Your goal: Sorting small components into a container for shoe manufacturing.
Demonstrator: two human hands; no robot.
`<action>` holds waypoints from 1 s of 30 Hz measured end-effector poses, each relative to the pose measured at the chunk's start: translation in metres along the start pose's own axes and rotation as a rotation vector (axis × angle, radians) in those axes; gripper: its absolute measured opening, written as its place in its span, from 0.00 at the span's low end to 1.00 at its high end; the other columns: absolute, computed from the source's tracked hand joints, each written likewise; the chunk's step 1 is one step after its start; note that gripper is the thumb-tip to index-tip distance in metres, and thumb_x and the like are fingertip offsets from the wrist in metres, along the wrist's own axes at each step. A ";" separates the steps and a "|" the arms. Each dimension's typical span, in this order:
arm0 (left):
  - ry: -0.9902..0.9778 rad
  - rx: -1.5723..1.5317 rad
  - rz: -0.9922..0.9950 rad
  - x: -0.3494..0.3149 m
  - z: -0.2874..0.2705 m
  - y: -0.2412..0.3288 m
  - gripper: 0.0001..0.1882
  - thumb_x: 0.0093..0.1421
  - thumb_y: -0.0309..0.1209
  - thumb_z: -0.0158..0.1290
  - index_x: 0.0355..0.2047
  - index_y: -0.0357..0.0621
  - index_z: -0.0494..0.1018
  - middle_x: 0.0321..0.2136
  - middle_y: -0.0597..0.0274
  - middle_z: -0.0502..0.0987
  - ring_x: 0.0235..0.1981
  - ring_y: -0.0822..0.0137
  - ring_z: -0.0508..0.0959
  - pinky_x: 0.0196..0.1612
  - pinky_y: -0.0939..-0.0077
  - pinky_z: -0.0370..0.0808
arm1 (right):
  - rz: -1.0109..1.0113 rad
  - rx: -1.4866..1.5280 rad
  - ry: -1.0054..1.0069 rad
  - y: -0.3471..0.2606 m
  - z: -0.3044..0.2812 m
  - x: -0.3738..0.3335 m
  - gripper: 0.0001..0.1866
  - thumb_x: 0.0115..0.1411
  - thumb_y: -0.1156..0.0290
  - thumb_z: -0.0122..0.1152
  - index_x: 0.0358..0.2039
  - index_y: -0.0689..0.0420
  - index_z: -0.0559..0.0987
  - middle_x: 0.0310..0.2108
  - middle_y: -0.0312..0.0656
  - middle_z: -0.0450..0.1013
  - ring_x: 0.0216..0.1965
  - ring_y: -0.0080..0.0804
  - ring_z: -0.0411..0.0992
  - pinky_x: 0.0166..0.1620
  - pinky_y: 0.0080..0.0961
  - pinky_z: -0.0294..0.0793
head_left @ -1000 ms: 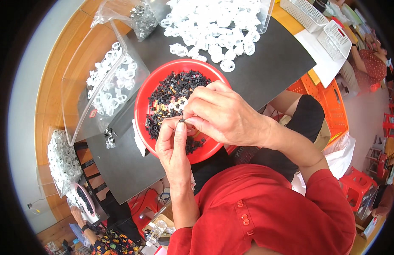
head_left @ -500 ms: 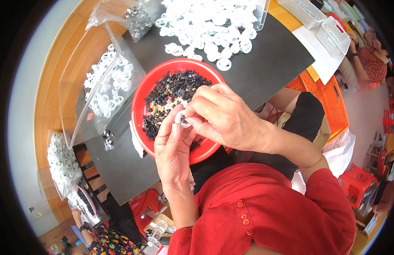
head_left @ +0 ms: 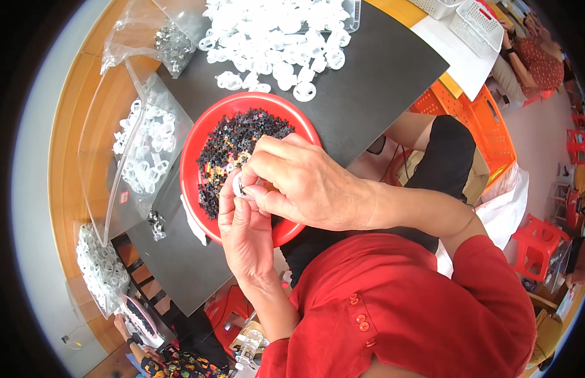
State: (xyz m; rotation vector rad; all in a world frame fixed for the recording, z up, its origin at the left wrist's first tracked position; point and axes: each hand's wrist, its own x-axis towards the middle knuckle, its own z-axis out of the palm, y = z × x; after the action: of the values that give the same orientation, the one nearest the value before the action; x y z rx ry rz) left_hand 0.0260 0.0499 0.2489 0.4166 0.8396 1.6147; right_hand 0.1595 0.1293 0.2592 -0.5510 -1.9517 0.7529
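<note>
My left hand [head_left: 247, 242] pinches a small round white plastic part [head_left: 237, 185] between thumb and fingertips. My right hand [head_left: 308, 186] meets it from the right, thumb and forefinger closed at the part's face; whatever they grip there is too small and covered to make out. Both hands are over the near part of a red plastic bowl [head_left: 187, 160]. Inside the bowl lie many small black pieces [head_left: 245, 131], with some yellow and red ones among them.
White plastic parts [head_left: 277, 44] are heaped on the dark table [head_left: 381, 75]. A clear bin [head_left: 94, 148] with similar parts, a bag of small metal pieces [head_left: 174, 50] and loose metal bits [head_left: 156, 225] lie left. An orange crate [head_left: 494, 129] stands right. Other people sit nearby.
The view has shifted, so table and bowl sit a little differently in it. Both hands still hold the white part together; it is turned more edge-on now.
</note>
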 end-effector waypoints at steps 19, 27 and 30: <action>0.052 0.396 0.247 -0.004 -0.004 0.000 0.16 0.61 0.23 0.51 0.50 0.36 0.68 0.49 0.54 0.72 0.49 0.64 0.73 0.54 0.69 0.71 | 0.103 0.246 -0.074 -0.003 -0.002 0.004 0.06 0.56 0.75 0.56 0.29 0.63 0.71 0.28 0.46 0.68 0.29 0.43 0.71 0.32 0.35 0.72; 0.010 0.425 0.133 -0.003 0.007 0.014 0.17 0.58 0.24 0.55 0.49 0.36 0.70 0.43 0.58 0.74 0.41 0.69 0.75 0.46 0.76 0.72 | 0.262 0.335 -0.170 0.001 -0.011 0.007 0.06 0.55 0.73 0.60 0.29 0.63 0.75 0.26 0.44 0.70 0.25 0.35 0.71 0.30 0.30 0.71; -0.024 0.551 0.172 0.009 0.019 0.038 0.18 0.58 0.23 0.54 0.49 0.35 0.69 0.41 0.59 0.74 0.38 0.71 0.75 0.45 0.77 0.72 | 0.294 0.217 -0.109 0.003 -0.022 0.014 0.07 0.56 0.72 0.60 0.29 0.63 0.76 0.26 0.43 0.71 0.23 0.31 0.70 0.29 0.28 0.70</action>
State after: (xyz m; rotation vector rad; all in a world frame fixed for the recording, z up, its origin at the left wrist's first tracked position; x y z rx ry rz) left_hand 0.0105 0.0624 0.2868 0.9138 1.2588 1.5131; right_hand 0.1728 0.1471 0.2740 -0.6833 -1.8778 1.1858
